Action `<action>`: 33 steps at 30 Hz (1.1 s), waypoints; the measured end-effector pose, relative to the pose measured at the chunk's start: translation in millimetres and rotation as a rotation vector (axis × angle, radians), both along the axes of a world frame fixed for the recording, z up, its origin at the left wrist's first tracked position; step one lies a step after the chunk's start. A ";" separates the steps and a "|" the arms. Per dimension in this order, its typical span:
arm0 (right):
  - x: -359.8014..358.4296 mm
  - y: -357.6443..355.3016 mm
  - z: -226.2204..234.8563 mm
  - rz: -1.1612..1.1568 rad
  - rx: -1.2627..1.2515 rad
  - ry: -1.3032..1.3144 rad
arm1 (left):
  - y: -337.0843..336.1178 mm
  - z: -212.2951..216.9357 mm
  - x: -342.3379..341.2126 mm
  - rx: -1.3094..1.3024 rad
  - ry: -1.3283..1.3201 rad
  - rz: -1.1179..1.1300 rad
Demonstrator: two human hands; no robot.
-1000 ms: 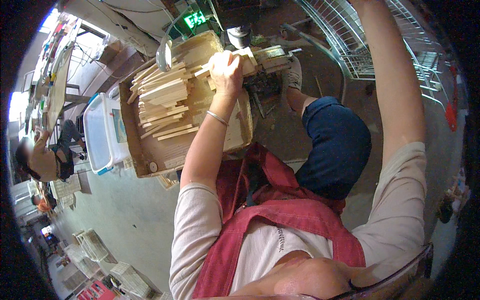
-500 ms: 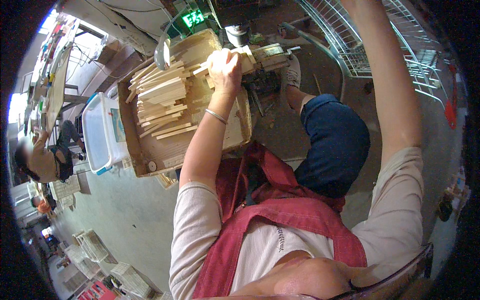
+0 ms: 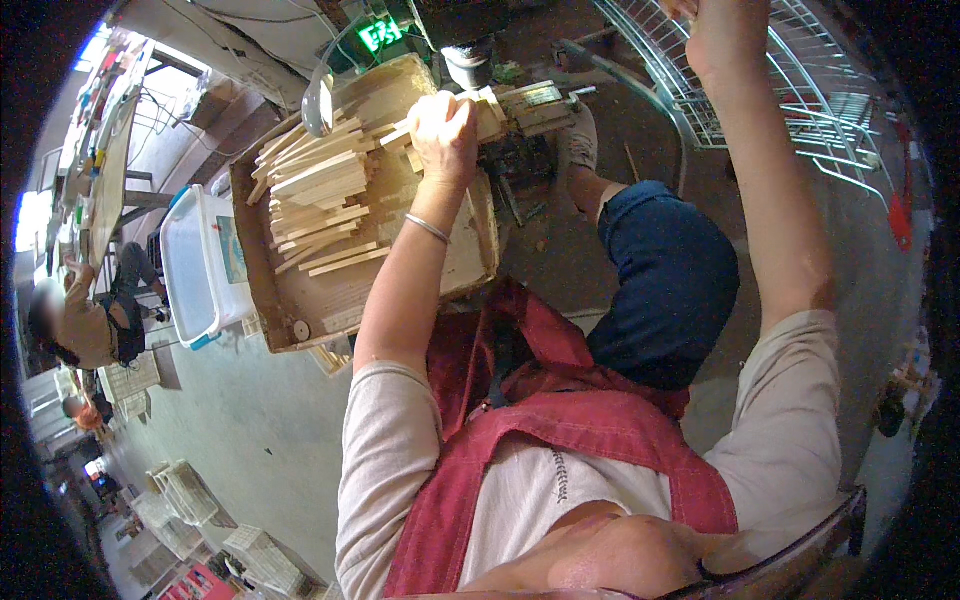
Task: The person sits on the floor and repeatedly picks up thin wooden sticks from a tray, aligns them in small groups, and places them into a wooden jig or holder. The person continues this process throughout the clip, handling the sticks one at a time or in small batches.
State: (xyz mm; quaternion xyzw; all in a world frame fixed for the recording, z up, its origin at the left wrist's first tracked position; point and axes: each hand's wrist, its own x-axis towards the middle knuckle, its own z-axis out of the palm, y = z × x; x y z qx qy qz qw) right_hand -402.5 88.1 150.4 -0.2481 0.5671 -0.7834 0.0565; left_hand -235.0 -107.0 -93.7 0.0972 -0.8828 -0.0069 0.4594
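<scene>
My left hand [image 3: 443, 135] is closed around a thin pale wooden strip [image 3: 396, 138], whose end sticks out to the left of the fingers. Just right of that hand, wooden blocks [image 3: 540, 108] sit on a dark low fixture; the contact point is hidden under my fingers. Many similar wooden strips [image 3: 320, 185] lie in a loose stack in a shallow worn box [image 3: 262, 300] to the left. At the top right, my right hand [image 3: 728, 40] is raised in front of a wire basket, its fingers curled and partly cut off by the frame edge; what they hold does not show.
A wire basket cart [image 3: 820, 110] stands at the right. A clear plastic bin [image 3: 190, 270] is left of the box. A lamp [image 3: 318, 105] hangs over the strips. Another person [image 3: 90, 315] works at a table on the far left. White crates [image 3: 262, 560] stand at lower left.
My right hand has come down from the top edge, so more of it shows. My left hand stays in nearly the same place, closed on the strip.
</scene>
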 end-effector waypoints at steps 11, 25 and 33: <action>11.8 17.3 -39.9 -0.005 -0.016 -0.032 | -4.0 -3.5 -0.1 -0.009 0.016 0.004; 21.5 40.6 -91.4 0.062 0.180 -0.071 | -3.4 -4.2 0.0 -0.009 -0.001 0.046; 11.5 39.0 -119.1 0.218 0.405 -0.166 | 1.0 -0.4 -0.2 -0.005 0.011 0.052</action>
